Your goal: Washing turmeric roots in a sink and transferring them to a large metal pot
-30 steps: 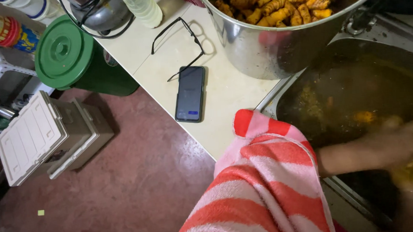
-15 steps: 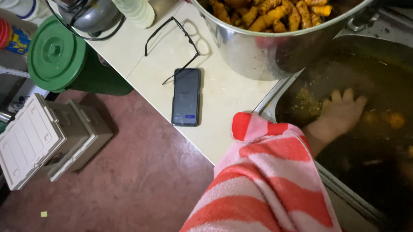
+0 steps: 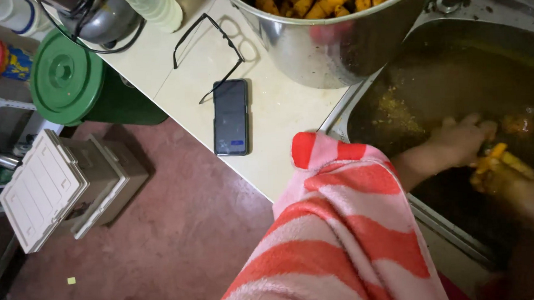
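Far left: green lidded bucket (image 3: 66,80) and a white-lidded box (image 3: 43,190) on the floor. On your surface (image 3: 278,126): black glasses (image 3: 213,48), dark phone (image 3: 231,117), then the steel pot (image 3: 334,41), already heaped with yellow-orange roots (image 3: 327,0), so much looks washed. Your striped sleeve (image 3: 340,224) leads into the sink (image 3: 453,72) of murky brown water. Your left hand (image 3: 465,140) has fingers curled onto a yellow root piece (image 3: 497,155); your right hand (image 3: 511,186) grips it from below. A few pieces (image 3: 517,123) float nearby, unwashed I'd judge.
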